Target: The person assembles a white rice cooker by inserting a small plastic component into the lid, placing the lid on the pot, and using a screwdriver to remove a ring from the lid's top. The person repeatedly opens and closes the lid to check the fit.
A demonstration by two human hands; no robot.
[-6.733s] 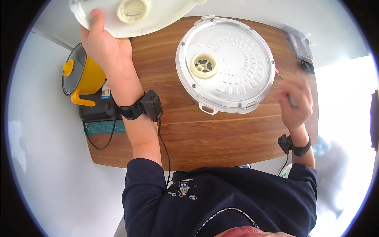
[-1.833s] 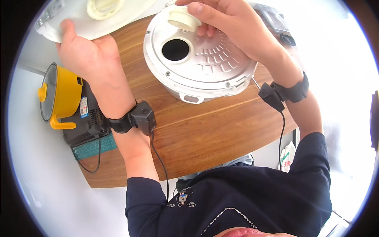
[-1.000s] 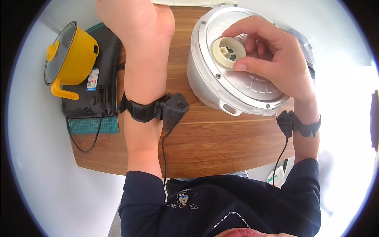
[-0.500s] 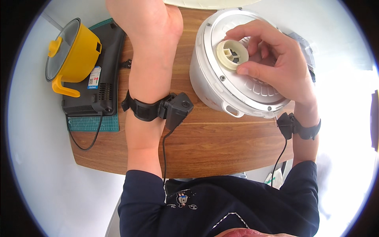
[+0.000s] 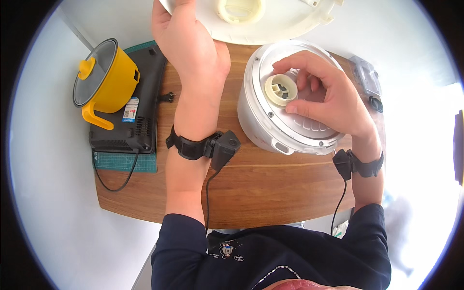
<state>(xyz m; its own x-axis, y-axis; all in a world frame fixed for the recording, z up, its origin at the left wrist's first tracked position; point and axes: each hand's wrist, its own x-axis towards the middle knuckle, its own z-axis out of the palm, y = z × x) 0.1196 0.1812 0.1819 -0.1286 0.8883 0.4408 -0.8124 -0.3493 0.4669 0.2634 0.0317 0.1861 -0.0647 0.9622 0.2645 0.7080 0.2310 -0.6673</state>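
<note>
I stand at a brown wood-grain worktop (image 5: 275, 193) whose curved near edge runs across the lower middle of the frame. Pale walls (image 5: 48, 145) close in at the left and behind, and the right side of the frame washes out in bright light.

The white cooker (image 5: 256, 130) stands on the worktop, right of centre, its round metal top facing me. My right hand (image 5: 333, 96) reaches over that top from the right, thumb and index finger pinching the cream cup (image 5: 280, 91) at the top's left side. At the top of the frame, the fingers of my left hand (image 5: 191, 50) grip the edge of the white cover (image 5: 261, 31), which is raised partly out of view.

At the left of the frame, a yellow pot (image 5: 118, 87) sits on a flat black appliance (image 5: 113, 138), with a green mat (image 5: 149, 164) showing beneath it. A black plug (image 5: 167, 97) lies just right of the appliance. Near the worktop's right edge rest a clear plastic box (image 5: 367, 77) and, just below it, a small black item (image 5: 376, 103). A black strap (image 5: 191, 147) circles my left wrist, and a second strap (image 5: 368, 166) my right.
</note>
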